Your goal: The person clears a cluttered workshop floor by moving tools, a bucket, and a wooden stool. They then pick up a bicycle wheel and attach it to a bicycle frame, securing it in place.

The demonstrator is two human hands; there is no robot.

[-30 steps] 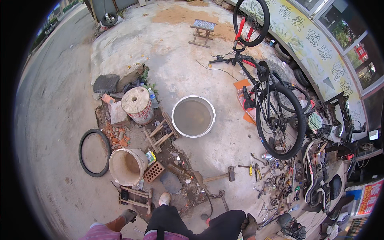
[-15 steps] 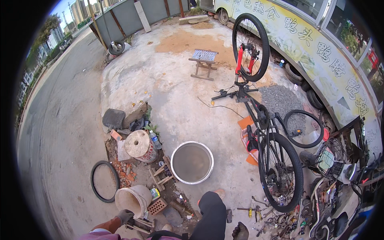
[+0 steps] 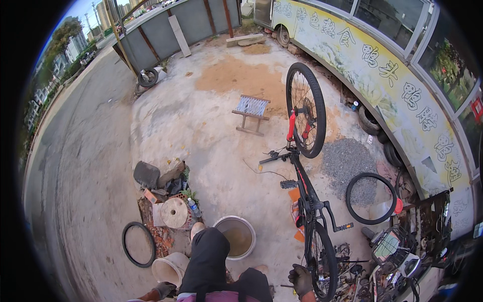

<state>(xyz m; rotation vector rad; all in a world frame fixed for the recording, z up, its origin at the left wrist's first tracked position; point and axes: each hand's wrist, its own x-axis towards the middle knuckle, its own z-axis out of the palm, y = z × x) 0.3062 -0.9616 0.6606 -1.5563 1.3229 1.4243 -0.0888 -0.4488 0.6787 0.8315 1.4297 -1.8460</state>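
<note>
My left hand (image 3: 165, 290), dark as if gloved, hangs beside the rim of a pale plastic bucket (image 3: 170, 267); whether it touches the bucket I cannot tell. My right hand (image 3: 301, 280), also dark, has its fingers curled close to the rear wheel (image 3: 326, 261) of an upside-down black bicycle (image 3: 305, 189) with a red fork. Anything inside those fingers is hidden. A round basin of murky water (image 3: 237, 238) lies ahead of my legs, partly covered by my knee. A loose tyre (image 3: 371, 198) lies right of the bicycle.
Scattered tools and parts (image 3: 359, 274) cover the ground at lower right. A folding stool (image 3: 250, 112) stands farther off. On the left are a concrete cylinder (image 3: 174, 212), a plastic bottle (image 3: 193, 207) and another tyre (image 3: 138, 244). A yellow-white panelled stall (image 3: 347, 48) borders the right side.
My view has shifted, and my legs now reach across part of the basin. One foot is beside the concrete cylinder. My right hand has come nearer the rear wheel; the left stays by the bucket.
</note>
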